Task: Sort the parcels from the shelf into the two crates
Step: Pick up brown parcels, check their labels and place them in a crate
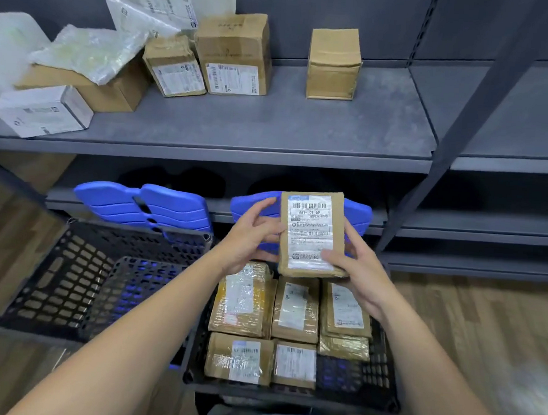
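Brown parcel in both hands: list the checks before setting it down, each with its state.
1. Left hand and right hand both grip the flat brown cardboard parcel: ok.
2. White shipping label faces the camera: ok.
3. Right black plastic crate has a bare patch at its front right: ok.
4. Left black plastic crate shows no parcels inside: ok.
5. Which crate this parcel belongs in: cannot tell.

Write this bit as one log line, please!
left hand + right hand: holding labelled parcel | over right crate | shelf: boxes waiting
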Demonstrator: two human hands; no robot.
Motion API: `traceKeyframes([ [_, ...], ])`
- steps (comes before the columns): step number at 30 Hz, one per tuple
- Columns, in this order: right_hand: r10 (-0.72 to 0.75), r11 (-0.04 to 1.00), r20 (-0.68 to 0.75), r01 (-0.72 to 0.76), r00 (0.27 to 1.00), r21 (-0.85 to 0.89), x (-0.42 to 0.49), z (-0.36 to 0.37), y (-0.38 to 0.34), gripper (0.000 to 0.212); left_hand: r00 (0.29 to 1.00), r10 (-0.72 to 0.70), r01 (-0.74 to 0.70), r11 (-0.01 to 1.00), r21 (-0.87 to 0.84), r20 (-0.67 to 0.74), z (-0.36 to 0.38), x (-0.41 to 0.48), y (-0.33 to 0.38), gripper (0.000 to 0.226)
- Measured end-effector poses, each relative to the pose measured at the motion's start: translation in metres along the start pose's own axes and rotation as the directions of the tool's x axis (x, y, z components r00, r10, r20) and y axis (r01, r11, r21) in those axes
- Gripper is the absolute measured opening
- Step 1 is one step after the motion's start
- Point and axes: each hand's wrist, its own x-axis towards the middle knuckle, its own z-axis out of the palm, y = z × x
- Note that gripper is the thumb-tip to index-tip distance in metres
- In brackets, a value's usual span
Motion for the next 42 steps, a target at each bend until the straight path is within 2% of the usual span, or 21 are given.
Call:
traceKeyframes([
  [2, 0.068, 0.995, 0.004, -0.068, 0.998, 0.08, -0.002, -0.012, 0.018, 0.076, 0.994, -0.091, 0.086, 0.993, 0.083, 0.063, -0.001, -0.004, -0.021, 0.075],
  [4, 0.099, 0.987, 0.012, -0.1, 0.995, 0.127, -0.003, -0.026, 0.036, 0.079, 0.99, -0.129, 0.113, 0.972, 0.207, 0.065, 0.0, -0.01, -0.04, 0.076],
  [6, 0.133, 0.984, 0.026, -0.135, 0.991, 0.12, -0.004, -0.037, 0.052, 0.088, 0.99, -0.135, 0.124, 0.967, 0.223, 0.036, 0.004, -0.014, -0.053, 0.063],
  [10, 0.161, 0.984, 0.07, -0.165, 0.985, 0.063, -0.002, -0.045, 0.069, 0.094, 0.987, -0.161, 0.16, 0.966, 0.202, -0.011, 0.01, -0.014, -0.062, 0.038],
  [12, 0.17, 0.982, 0.019, -0.171, 0.985, 0.078, 0.003, -0.045, 0.069, 0.091, 0.983, -0.184, 0.183, 0.965, 0.188, -0.013, 0.013, -0.012, -0.065, 0.039],
  [15, 0.178, 0.982, -0.15, -0.166, 0.973, 0.088, 0.01, -0.04, 0.071, 0.091, 0.982, -0.19, 0.191, 0.969, 0.154, -0.022, 0.018, -0.012, -0.071, 0.048],
  [17, 0.175, 0.984, -0.17, -0.168, 0.97, 0.055, 0.013, -0.037, 0.074, 0.072, 0.979, -0.201, 0.202, 0.969, 0.142, -0.025, 0.017, -0.014, -0.078, 0.063],
  [19, 0.206, 0.978, -0.127, -0.206, 0.97, 0.017, 0.011, -0.036, 0.078, 0.054, 0.972, -0.234, 0.232, 0.961, 0.152, -0.002, 0.015, -0.017, -0.088, 0.067],
  [21, 0.268, 0.961, -0.105, -0.273, 0.958, -0.038, 0.004, -0.038, 0.083, 0.063, 0.962, -0.27, 0.259, 0.942, 0.212, 0.025, 0.014, -0.022, -0.095, 0.066],
  [23, 0.317, 0.942, -0.098, -0.325, 0.943, -0.08, -0.004, -0.042, 0.093, 0.088, 0.958, -0.283, 0.258, 0.918, 0.3, 0.04, 0.013, -0.028, -0.104, 0.062],
  [25, 0.362, 0.922, -0.108, -0.373, 0.926, -0.106, -0.013, -0.047, 0.106, 0.11, 0.962, -0.268, 0.221, 0.884, 0.412, 0.06, 0.011, -0.031, -0.116, 0.069],
  [26, 0.385, 0.912, -0.111, -0.396, 0.916, -0.109, -0.016, -0.048, 0.114, 0.108, 0.96, -0.269, 0.202, 0.852, 0.482, 0.073, 0.011, -0.032, -0.123, 0.075],
  [30, 0.451, 0.883, -0.078, -0.457, 0.889, -0.107, -0.031, -0.046, 0.136, 0.042, 0.939, -0.325, 0.202, 0.786, 0.584, 0.113, 0.009, -0.037, -0.158, 0.083],
  [32, 0.492, 0.858, -0.077, -0.498, 0.867, -0.125, -0.038, -0.045, 0.151, 0.029, 0.932, -0.346, 0.211, 0.767, 0.606, 0.114, 0.003, -0.036, -0.182, 0.085],
  [34, 0.532, 0.832, -0.07, -0.536, 0.844, -0.144, -0.044, -0.044, 0.165, 0.022, 0.92, -0.372, 0.218, 0.744, 0.631, 0.121, 0.001, -0.038, -0.202, 0.086],
  [38, 0.619, 0.752, -0.104, -0.625, 0.779, -0.209, -0.051, -0.046, 0.2, 0.018, 0.904, -0.405, 0.227, 0.725, 0.65, 0.136, -0.004, -0.041, -0.252, 0.07],
  [40, 0.644, 0.725, -0.116, -0.652, 0.756, -0.223, -0.052, -0.047, 0.215, 0.019, 0.909, -0.397, 0.229, 0.729, 0.645, 0.126, -0.003, -0.04, -0.264, 0.073],
  [42, 0.646, 0.718, -0.117, -0.652, 0.754, -0.244, -0.052, -0.046, 0.226, 0.024, 0.923, -0.371, 0.225, 0.738, 0.637, 0.105, 0.001, -0.038, -0.267, 0.066],
])
